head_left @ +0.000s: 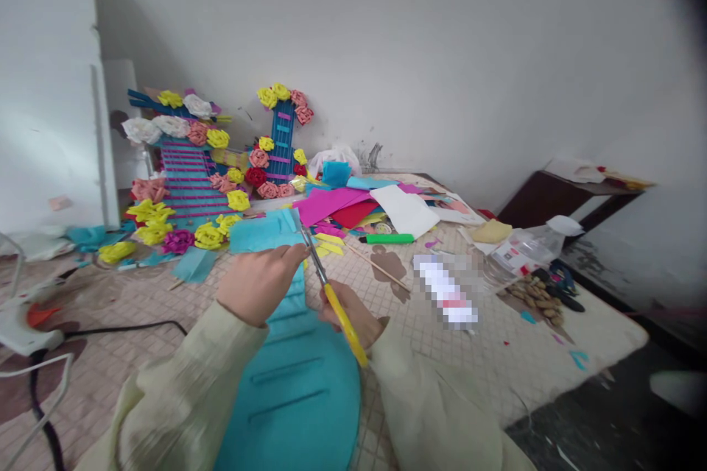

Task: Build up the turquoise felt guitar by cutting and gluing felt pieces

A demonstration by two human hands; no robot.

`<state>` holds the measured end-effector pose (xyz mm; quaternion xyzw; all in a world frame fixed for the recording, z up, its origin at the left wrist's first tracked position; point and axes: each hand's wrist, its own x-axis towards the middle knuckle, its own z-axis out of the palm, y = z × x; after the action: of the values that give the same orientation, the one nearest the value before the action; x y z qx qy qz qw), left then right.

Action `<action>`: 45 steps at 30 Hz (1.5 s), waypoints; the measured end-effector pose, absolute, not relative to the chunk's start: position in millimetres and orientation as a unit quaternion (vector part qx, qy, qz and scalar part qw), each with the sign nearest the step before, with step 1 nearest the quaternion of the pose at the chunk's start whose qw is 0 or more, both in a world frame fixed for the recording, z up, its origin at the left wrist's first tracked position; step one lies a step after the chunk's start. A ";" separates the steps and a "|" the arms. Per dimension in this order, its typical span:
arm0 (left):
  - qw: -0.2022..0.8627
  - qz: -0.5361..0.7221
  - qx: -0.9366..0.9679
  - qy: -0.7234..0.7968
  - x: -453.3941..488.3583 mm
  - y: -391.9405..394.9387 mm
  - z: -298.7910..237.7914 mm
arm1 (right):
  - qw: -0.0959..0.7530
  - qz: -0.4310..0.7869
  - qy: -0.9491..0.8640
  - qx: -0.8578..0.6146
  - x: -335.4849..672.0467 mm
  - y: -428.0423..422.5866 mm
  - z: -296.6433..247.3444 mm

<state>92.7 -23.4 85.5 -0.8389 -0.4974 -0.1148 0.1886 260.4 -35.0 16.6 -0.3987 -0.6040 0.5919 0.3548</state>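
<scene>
In my right hand (353, 313) is a pair of scissors (345, 324) with yellow handles, pointing away from me. Their metal blades reach up to the edge of a turquoise paper piece (259, 233). My left hand (261, 281) is closed, its fingertips pinching by that paper close to the blades; part of the paper is hidden behind the hand. Below both hands lies a large turquoise shape (298, 397) with a rounded end and several dark lines or slits across it. My left sleeve covers part of its edge.
Flower-covered craft pieces (193, 176) lean at the back left. Colored paper sheets (336, 206), a green marker (389, 239) and a wooden stick (378, 267) lie ahead. A plastic bottle (524, 250) and peanuts (533, 298) are right; a glue gun (27, 320) with cables is left.
</scene>
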 end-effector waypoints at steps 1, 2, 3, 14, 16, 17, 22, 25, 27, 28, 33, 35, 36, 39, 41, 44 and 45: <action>0.190 -0.122 -0.836 -0.500 92.9 -22.8 84.9 | 0.355 0.590 -0.605 -0.400 260.6 -34.4 17.9; 0.192 -0.133 -0.833 -0.502 93.3 -22.4 84.2 | 0.355 0.586 -0.609 -0.400 261.0 -33.5 19.0; 0.194 -0.148 -0.830 -0.502 93.8 -22.1 83.6 | 0.356 0.581 -0.614 -0.398 261.5 -32.5 19.7; 0.233 -0.200 -0.835 -0.457 91.6 -21.7 80.1 | 0.349 0.506 -0.660 -0.431 263.2 -28.6 11.2; 0.235 -0.206 -0.840 -0.444 90.7 -21.0 80.2 | 0.347 0.478 -0.673 -0.444 263.0 -28.1 7.0; 0.236 -0.204 -0.842 -0.440 90.3 -20.9 80.4 | 0.346 0.470 -0.678 -0.446 262.8 -27.6 4.7; 0.241 -0.173 -0.839 -0.457 91.2 -23.0 82.8 | 0.346 0.466 -0.692 -0.429 261.9 -26.8 1.1; 0.248 -0.170 -0.837 -0.458 93.3 -25.1 84.4 | 0.344 0.483 -0.678 -0.434 262.3 -29.4 7.3; 0.258 -0.174 -0.837 -0.450 94.4 -26.1 84.8 | 0.340 0.502 -0.662 -0.440 262.7 -31.6 11.7; 0.263 -0.176 -0.837 -0.446 94.7 -26.3 84.9 | 0.340 0.512 -0.655 -0.441 262.9 -32.6 13.3; 0.276 -0.190 -0.832 -0.442 96.1 -25.9 84.4 | 0.350 0.561 -0.625 -0.416 262.9 -35.5 13.9; 0.275 -0.183 -0.830 -0.449 96.1 -25.6 84.8 | 0.350 0.571 -0.620 -0.409 262.5 -35.5 12.5; 0.274 -0.176 -0.830 -0.453 95.9 -25.3 84.9 | 0.350 0.572 -0.619 -0.408 262.2 -35.3 12.0; 0.266 -0.159 -0.830 -0.464 94.5 -24.0 84.3 | 0.352 0.579 -0.611 -0.409 261.1 -33.1 12.5; 0.251 -0.172 -0.827 -0.473 93.7 -22.9 82.9 | 0.349 0.584 -0.607 -0.410 260.8 -31.2 14.5; 0.237 -0.205 -0.820 -0.478 93.7 -22.7 80.9 | 0.352 0.583 -0.607 -0.410 261.1 -29.6 17.1; 0.240 -0.208 -0.820 -0.475 93.9 -23.1 80.8 | 0.357 0.582 -0.606 -0.408 261.3 -29.6 17.2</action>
<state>93.9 -23.1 80.8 -0.8202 -0.4754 -0.2083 0.2405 261.3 -29.6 17.2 -0.4083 -0.6060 0.5817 0.3572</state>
